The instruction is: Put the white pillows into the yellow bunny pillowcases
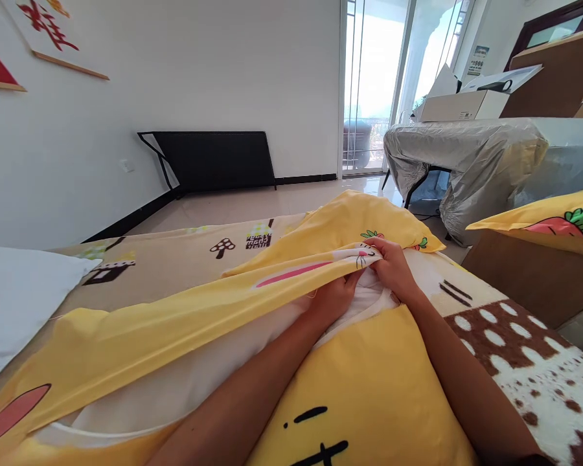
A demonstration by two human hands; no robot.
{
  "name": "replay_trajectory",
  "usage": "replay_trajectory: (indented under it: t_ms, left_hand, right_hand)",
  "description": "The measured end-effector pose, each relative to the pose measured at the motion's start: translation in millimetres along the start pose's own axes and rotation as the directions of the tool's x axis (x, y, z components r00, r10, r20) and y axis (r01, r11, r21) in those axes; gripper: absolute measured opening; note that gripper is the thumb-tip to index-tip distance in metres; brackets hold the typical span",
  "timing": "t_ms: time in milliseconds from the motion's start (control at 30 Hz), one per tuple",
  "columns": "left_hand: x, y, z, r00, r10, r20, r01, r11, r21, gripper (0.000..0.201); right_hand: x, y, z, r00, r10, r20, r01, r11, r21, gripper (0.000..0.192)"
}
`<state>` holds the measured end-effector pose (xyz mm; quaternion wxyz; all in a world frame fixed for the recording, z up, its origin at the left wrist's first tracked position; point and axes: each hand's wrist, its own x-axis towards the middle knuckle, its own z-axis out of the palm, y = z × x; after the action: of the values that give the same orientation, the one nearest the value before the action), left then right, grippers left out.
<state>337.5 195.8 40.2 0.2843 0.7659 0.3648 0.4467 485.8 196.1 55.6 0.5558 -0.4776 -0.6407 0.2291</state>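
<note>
A yellow pillowcase (184,304) with a rabbit print lies on the bed, its open edge lifted toward the far side. A white pillow (194,382) shows inside the opening. My left hand (333,298) reaches into the opening, fingers partly hidden under the yellow cloth and pressed on the white pillow. My right hand (391,265) pinches the upper edge of the pillowcase by the rabbit's face, holding it up. Both forearms stretch across the yellow cloth in front of me.
A patterned beige bedsheet (184,249) covers the bed. Another white pillow (14,298) lies at the left. A yellow carrot-print pillow (554,220) sits on a brown box at the right. A silver-covered table (466,155) with boxes stands beyond, near glass doors.
</note>
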Motion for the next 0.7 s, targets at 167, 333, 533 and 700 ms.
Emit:
replay_trajectory:
  t_ms: [167, 333, 533, 700]
  left_hand:
    - [7, 1, -0.1, 0.975, -0.220, -0.036, 0.216, 0.973, -0.079, 0.039]
    - [11, 1, 0.0, 0.976, -0.219, -0.015, 0.219, 0.976, -0.011, 0.032]
    - [17, -10, 3.1, 0.987, -0.162, -0.018, 0.163, 0.983, 0.087, 0.027]
    - [20, -25, 5.8, 0.977, -0.193, -0.092, 0.205, 0.969, 0.135, 0.019]
  right_hand:
    - [-2, -6, 2, 0.994, 0.081, 0.066, -0.091, 0.984, 0.152, 0.032]
    - [-1, -10, 1, 0.993, 0.043, 0.111, -0.063, 0.981, 0.181, 0.032]
    - [-8, -28, 0, 0.987, -0.068, 0.145, 0.058, 0.996, 0.073, 0.019]
    - [-11, -34, 2, 0.981, 0.013, 0.191, -0.029, 0.996, 0.082, 0.010]
